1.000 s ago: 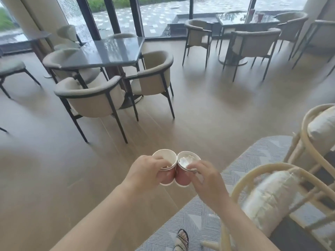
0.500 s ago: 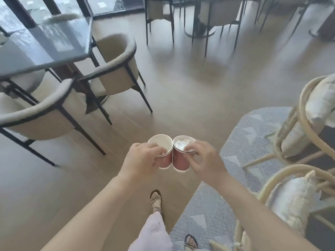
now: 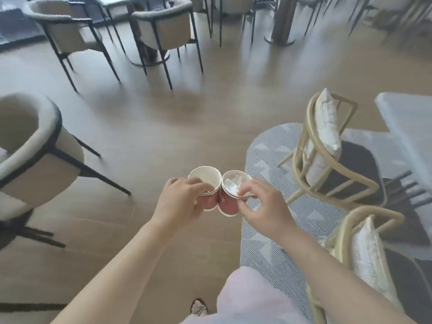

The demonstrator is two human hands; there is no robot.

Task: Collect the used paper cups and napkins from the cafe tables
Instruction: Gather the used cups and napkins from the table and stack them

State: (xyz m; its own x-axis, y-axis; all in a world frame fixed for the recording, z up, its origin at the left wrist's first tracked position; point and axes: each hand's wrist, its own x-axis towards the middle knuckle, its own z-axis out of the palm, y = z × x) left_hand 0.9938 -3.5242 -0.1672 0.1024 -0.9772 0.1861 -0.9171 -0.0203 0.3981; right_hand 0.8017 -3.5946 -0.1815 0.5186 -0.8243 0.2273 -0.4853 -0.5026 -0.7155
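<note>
I carry two red paper cups side by side in front of me, their rims touching. My left hand [image 3: 181,202] grips the left cup [image 3: 205,181], whose white inside looks empty. My right hand [image 3: 264,209] grips the right cup [image 3: 228,204], fingers over its rim. A crumpled white napkin [image 3: 232,183] is stuffed inside that right cup. Both cups are held upright above the wooden floor.
A beige padded chair [image 3: 35,150] stands close on my left. Two rattan chairs with white cushions [image 3: 325,146] [image 3: 367,256] stand on a patterned grey rug [image 3: 264,242] at my right, beside a white table edge [image 3: 406,127]. More chairs [image 3: 163,26] and a table base [image 3: 280,24] lie ahead.
I have walked forward and turned right: the dark table slid out of view, the rattan chairs and white table came closer. Both hands keep the same hold on the cups.
</note>
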